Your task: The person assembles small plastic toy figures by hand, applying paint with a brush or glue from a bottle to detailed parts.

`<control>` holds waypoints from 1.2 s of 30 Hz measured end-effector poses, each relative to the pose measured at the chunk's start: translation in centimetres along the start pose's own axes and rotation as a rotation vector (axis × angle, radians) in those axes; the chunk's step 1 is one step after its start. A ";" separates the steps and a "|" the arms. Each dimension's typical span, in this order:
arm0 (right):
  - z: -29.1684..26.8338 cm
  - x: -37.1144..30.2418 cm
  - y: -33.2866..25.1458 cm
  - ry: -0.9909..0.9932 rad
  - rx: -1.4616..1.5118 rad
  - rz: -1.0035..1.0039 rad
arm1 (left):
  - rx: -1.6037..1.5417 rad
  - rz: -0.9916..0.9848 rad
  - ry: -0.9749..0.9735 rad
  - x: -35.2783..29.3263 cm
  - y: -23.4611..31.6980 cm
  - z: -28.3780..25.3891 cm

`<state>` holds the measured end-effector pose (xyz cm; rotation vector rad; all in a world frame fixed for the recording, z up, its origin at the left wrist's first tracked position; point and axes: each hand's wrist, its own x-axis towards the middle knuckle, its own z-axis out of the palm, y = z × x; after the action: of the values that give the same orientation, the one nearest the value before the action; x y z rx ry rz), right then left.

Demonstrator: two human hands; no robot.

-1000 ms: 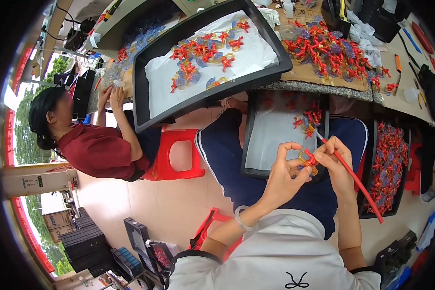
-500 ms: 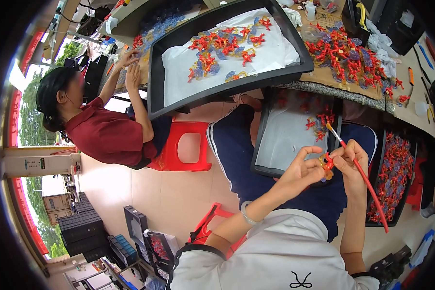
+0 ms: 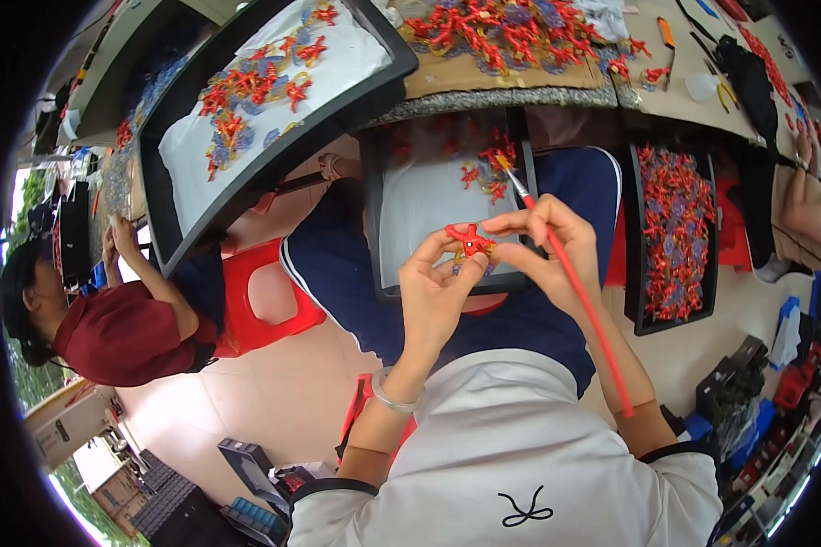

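Observation:
My left hand (image 3: 438, 290) is closed on a small red plastic toy figure (image 3: 466, 240) with yellow and bluish clear parts, pinched between thumb and fingers. Beside it, my right hand (image 3: 561, 255) grips a long red-handled paintbrush (image 3: 589, 314); its yellowish tip points up and away. The right thumb and index fingertip reach to the figure's right side; whether they press on it I cannot tell. Under both hands, a black tray (image 3: 420, 205) lined with white sheet rests at my lap. A cluster of similar figures (image 3: 494, 169) lies in its far right part, close to the brush tip.
A larger black tray (image 3: 160, 164) with figures juts over the table edge at left. Many figures form a pile (image 3: 493, 36) on the table. At right stands a filled black bin (image 3: 643, 314). A person in dark red (image 3: 128, 333) works at far left, near a red stool (image 3: 269, 296).
The whole view has turned, so the table and trays appear further left. The figure now lies flatter in my left fingers, and my right fingers have spread apart beside it.

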<state>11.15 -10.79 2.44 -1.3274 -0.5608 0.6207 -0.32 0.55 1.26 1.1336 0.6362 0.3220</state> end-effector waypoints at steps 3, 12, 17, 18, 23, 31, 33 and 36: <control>0.4 -0.6 0.1 0.041 -0.054 -0.009 | 0.031 0.009 -0.002 -0.2 0.6 0.9; 0.6 -0.4 -0.2 0.133 0.136 0.076 | -0.042 0.035 0.010 -0.5 1.1 1.3; 0.6 -0.3 -0.8 0.109 0.163 0.089 | -0.071 -0.012 -0.024 -0.4 1.4 1.0; 0.6 -0.2 -0.7 0.109 0.164 0.089 | -0.075 -0.037 -0.029 -0.4 1.5 0.9; 0.2 0.0 -0.6 0.104 0.128 0.090 | -0.144 -0.065 -0.122 -0.2 1.5 0.6; -1.3 0.3 -0.7 0.075 0.103 0.025 | -0.243 -0.100 -0.277 -0.4 1.0 -0.3; -2.8 0.3 -1.7 0.052 -0.104 -0.044 | -0.215 -0.064 -0.264 -0.5 1.0 -0.5; -3.3 -0.7 -3.7 -0.054 0.005 -0.129 | -0.245 -0.071 -0.249 -0.3 0.9 -0.4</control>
<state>13.29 -14.06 5.52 -1.2617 -0.6829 0.5531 -0.74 1.04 2.06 0.8964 0.4034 0.1882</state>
